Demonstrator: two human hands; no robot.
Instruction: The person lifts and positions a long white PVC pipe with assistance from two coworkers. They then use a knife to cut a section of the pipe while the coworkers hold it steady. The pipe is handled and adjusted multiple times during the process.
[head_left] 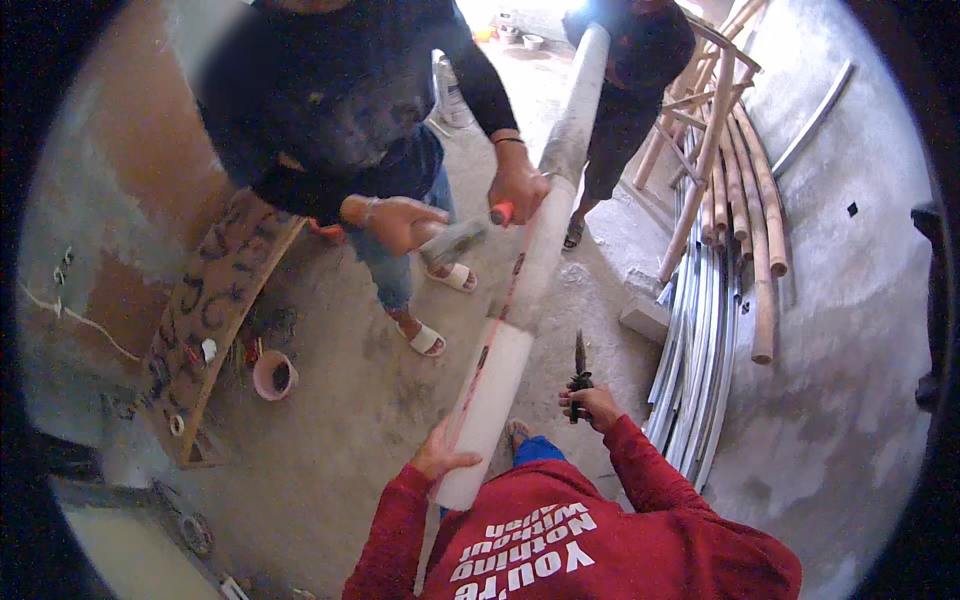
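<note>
A long white cylindrical piece (500, 385), like a thick pipe, slopes away from me toward the far end of the room. My left hand (441, 453) is wrapped round its near end. In my right hand (596, 406), clear of the piece, is a dark pointed tool (580, 365) with a black handle; its exact kind is unclear. A co-worker in a dark top stands at the left, with one hand (520, 185) gripping a red-handled tool (502, 213) against the piece. That person's other hand (405, 222) holds a blurred hammer-like tool (455, 243).
A second person (640, 90) stands at the piece's far end. Bamboo poles (765, 215), a wooden trestle (705, 140) and metal channels (690, 350) line the right wall. To the left are a curved wooden board (225, 310) and a pink bucket (274, 376).
</note>
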